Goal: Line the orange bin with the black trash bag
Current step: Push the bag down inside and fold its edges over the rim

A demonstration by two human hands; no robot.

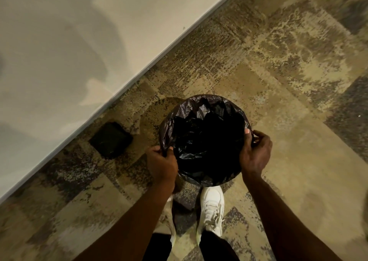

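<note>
Forearms: both reach forward and down from the bottom edge, over white shoes (211,209) on the patterned carpet (278,65).
Left hand (162,164): closed on a gathered fold of the black trash bag (199,113) at the bin's near-left edge.
Right hand (255,153): pinching the bag's hem at the right edge, thumb hooked inside.
Bin: straight ahead between the hands, mouth facing up; no orange shows, as the bag covers the whole rim.
Key relation: the hands sit on opposite sides of the round opening, about equally near, so the hem likely pulls downward evenly.
Nearby: a dark folded bundle (111,140) lies left by the wall (59,41), well apart.
</note>
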